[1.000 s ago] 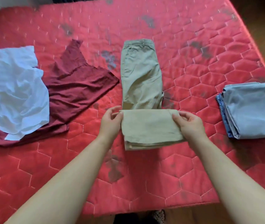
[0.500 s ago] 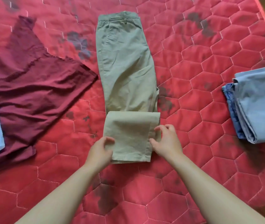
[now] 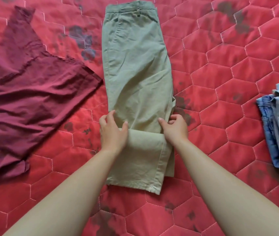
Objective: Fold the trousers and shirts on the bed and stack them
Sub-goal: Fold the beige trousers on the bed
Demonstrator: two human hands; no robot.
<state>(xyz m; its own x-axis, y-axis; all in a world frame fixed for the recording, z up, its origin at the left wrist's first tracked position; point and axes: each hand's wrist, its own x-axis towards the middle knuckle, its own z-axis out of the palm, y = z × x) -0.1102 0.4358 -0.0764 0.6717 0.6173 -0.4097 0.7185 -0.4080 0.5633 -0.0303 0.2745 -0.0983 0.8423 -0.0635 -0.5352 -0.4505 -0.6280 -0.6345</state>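
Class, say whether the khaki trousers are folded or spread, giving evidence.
Partly folded: khaki trousers show leg ends doubled back; waistband end lies flat.

Red quilted bed (image 3: 220, 133) — hexagon stitching (dark blotches scattered).
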